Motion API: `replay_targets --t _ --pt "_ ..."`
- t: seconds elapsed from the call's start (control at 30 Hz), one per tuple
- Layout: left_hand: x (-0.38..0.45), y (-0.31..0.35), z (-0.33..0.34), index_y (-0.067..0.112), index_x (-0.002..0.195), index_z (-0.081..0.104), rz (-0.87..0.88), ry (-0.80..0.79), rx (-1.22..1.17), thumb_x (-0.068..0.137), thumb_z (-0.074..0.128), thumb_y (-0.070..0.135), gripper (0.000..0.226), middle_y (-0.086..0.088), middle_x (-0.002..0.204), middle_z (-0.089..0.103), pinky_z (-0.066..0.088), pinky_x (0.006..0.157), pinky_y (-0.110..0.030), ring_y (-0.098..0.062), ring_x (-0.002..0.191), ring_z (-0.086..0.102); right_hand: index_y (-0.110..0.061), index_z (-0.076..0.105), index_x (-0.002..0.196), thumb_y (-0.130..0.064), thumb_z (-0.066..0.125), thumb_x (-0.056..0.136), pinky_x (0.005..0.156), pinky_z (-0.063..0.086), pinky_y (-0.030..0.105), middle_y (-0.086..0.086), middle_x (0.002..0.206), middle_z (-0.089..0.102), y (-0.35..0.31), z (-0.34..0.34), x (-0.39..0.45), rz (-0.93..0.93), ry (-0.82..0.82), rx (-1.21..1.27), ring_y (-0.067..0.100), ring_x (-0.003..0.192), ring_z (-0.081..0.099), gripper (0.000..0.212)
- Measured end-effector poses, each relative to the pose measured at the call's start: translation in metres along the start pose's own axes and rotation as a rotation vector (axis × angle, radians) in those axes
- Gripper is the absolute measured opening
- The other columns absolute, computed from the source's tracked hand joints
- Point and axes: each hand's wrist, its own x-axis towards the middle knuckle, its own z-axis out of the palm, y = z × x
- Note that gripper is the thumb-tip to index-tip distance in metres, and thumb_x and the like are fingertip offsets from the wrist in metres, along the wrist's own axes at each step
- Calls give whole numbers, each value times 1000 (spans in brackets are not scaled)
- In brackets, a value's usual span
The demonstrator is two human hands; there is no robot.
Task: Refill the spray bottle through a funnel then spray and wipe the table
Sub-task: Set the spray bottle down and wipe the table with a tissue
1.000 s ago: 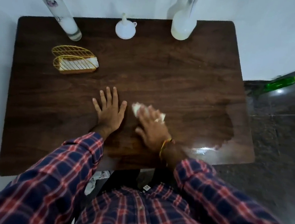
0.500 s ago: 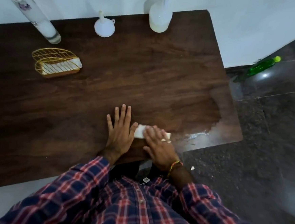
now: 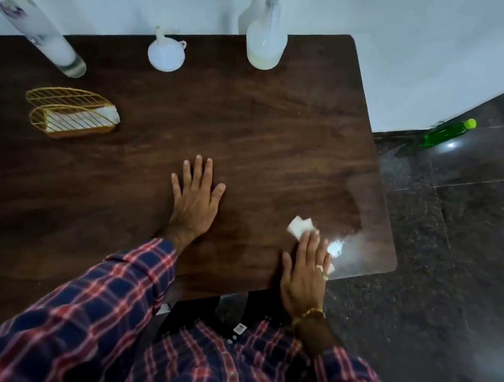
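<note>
- You are pressing the white wipe [image 3: 300,226] flat under your right hand [image 3: 304,270], fingers straight, at the tabletop's [image 3: 264,137] near right corner. Grip there: extended fingers bearing down, not curled round the wipe.
- Change: half a second ago that hand was working right beside your left hand near the middle of the near edge; now it is sitting well apart from it, out toward the right edge.
- Your left hand [image 3: 196,198] is lying open, palm down, bracing on the wood at the same spot as before.
- A pale wet sheen [image 3: 360,253] is showing just beyond the wipe, at the corner itself.
- Spray bottle [image 3: 265,44] is standing at the far edge, funnel [image 3: 166,54] to its left, upside down.
- Judgement: refill and spraying look finished; you are wiping, and the corner patch is probably the next bit to clear.
</note>
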Motion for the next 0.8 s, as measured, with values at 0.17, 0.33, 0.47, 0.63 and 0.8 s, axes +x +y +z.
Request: replay_targets --t 0.17,0.33,0.47,0.63,0.8 --pt "29 13 1 18 156 0 -93 26 36 102 21 49 65 -7 164 -7 -9 118 -55 -30 149 -13 -8 19 153 -51 20 98 119 13 53 13 162 14 -70 -12 97 -277 -4 -36 37 148 10 70" --pt "43 12 -1 20 154 -12 -122 -31 134 100 16 55 70 -6 161 -20 -15 114 -56 -27 148 -21 -10 20 153 -48 27 98 119 16 51 11 162 16 -40 -25 128 -371 46 -115 32 149 13 68" --pt "49 14 -4 23 152 -20 -170 -131 102 100 13 55 69 -3 158 -30 -19 113 -55 -24 144 -30 -8 21 153 -49 26 98 119 14 54 13 161 16 -53 -40 174 -258 62 -54 38 148 13 69" --pt "56 12 -9 27 150 -26 -209 -254 64 99 10 56 69 2 154 -39 -23 113 -55 -21 139 -39 -12 20 153 -51 23 97 120 10 50 8 162 14 -44 -46 178 -459 -15 -91 32 149 10 69" --pt "58 11 -12 27 147 -29 -200 -285 37 100 11 55 68 2 152 -42 -25 111 -53 -19 137 -42 -5 19 152 -51 24 96 118 8 58 16 161 14 -90 -72 272 -247 17 -30 41 147 9 73"
